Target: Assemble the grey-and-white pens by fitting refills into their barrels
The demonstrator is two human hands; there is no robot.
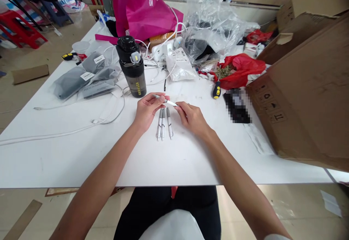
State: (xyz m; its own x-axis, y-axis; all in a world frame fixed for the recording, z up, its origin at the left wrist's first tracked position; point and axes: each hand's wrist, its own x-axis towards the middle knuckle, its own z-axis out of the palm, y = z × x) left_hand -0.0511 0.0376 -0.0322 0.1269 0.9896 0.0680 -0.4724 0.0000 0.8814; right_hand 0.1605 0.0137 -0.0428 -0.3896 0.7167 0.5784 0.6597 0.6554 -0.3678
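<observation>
A white pen with a grey grip (171, 103) is held level above the table between my two hands. My left hand (148, 109) pinches its grey end between thumb and fingers. At the other end, the fingertips of my right hand (194, 117) close on the white tip. Below the hands, three similar pens lie on the white table (185, 160): two side by side, a left pen (159, 125) and a middle pen (163, 125), and a right pen (169, 123) slightly apart. A thin black refill-like stick (165, 85) lies beyond my hands.
A dark water bottle (133, 69) stands behind my left hand. Bagged packages (76, 78) and white cables (103, 121) lie to the left. At right are a screwdriver (217, 90), a red plastic bag (242, 69) and a large cardboard box (308, 98). Behind sits a magenta bag (147, 11).
</observation>
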